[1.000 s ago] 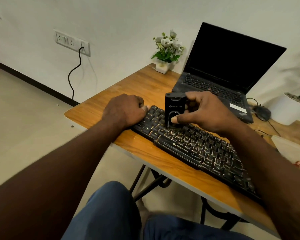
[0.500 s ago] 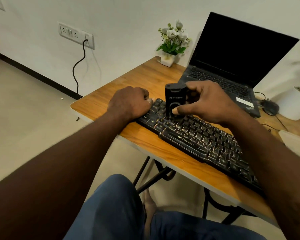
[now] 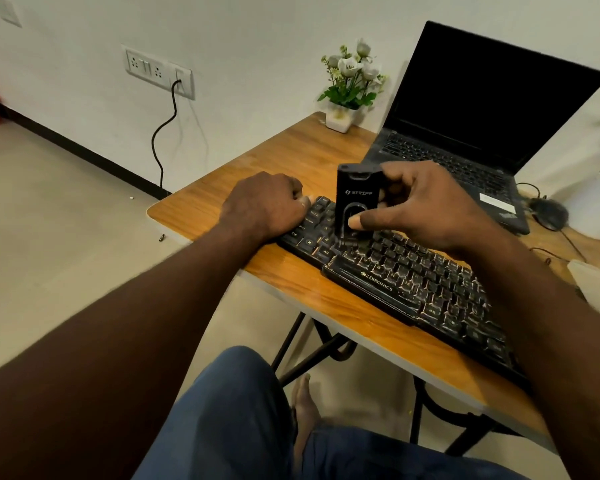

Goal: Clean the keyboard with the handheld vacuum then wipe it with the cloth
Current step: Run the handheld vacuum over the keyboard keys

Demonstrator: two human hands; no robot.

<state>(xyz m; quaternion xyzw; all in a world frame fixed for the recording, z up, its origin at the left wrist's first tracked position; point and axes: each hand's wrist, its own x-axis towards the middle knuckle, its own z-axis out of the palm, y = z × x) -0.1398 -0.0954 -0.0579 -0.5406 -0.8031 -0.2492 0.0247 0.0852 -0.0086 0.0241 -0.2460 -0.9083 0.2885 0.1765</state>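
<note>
Wooden table (image 3: 284, 161), laptop (image 3: 465, 157) behind keyboard (image 3: 430, 282) and vacuum (image 3: 355, 199), flower pot (image 3: 340, 120) beyond

keyboard (image 3: 413, 282) right end: behind forearm | left hand (image 3: 264, 202) fingertips: hidden | handheld vacuum (image 3: 357, 199) nozzle: blurred | white pot (image 3: 596, 216): cropped

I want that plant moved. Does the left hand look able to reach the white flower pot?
Probably yes: the left hand holds the black keyboard; only bare wooden tabletop separates it from the white flower pot.

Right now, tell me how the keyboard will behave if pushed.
Probably stiff: the keyboard lies flat and straight. It may slide on the glossy table; the left hand rests curled at its end, likely steadying it.
</note>
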